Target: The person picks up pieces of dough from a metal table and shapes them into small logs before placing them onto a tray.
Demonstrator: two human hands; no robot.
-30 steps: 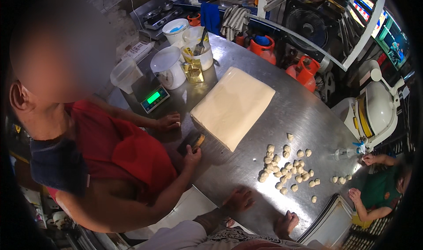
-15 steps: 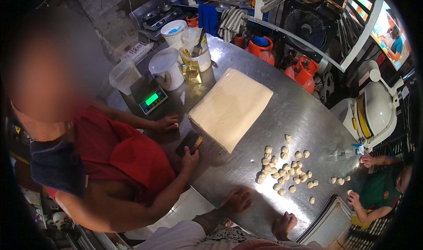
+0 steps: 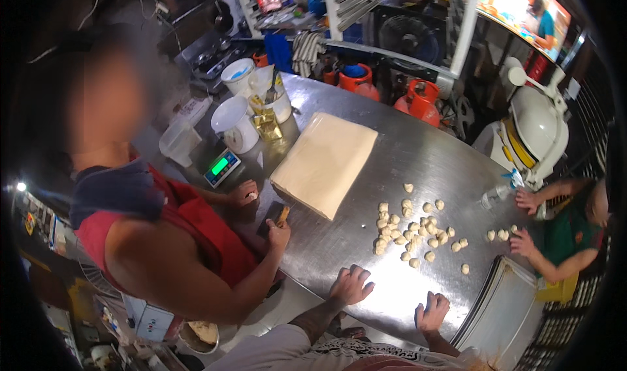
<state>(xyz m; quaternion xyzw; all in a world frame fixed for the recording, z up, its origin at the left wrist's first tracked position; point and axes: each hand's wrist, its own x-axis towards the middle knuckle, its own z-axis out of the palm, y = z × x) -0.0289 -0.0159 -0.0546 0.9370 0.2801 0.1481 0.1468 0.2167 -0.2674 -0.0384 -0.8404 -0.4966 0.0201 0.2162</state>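
Note:
My left hand (image 3: 353,285) rests on the near edge of the steel table (image 3: 392,155), its fingers spread and nothing in them. Also at the edge, my right hand (image 3: 433,311) lies with its fingers apart and slightly bent, holding nothing. Several small dough balls (image 3: 423,230) are scattered on the metal beyond my hands, touching neither. Farther off sits a large pale dough slab (image 3: 326,159). On the left, a co-worker in a red apron grips a scraper (image 3: 283,216) with a wooden handle.
A digital scale (image 3: 222,167), white tubs (image 3: 234,121) and a gold packet (image 3: 267,124) stand far left. To the right, a person in green (image 3: 568,234) has hands near a few dough balls and a spray bottle (image 3: 499,193). Stacked trays (image 3: 486,306) lean at the near right edge.
My view has shifted, so the table sits lower-left in it. My hands have moved farther onto the tabletop, and my right fingers are more extended. The dough balls appear unmoved on the table.

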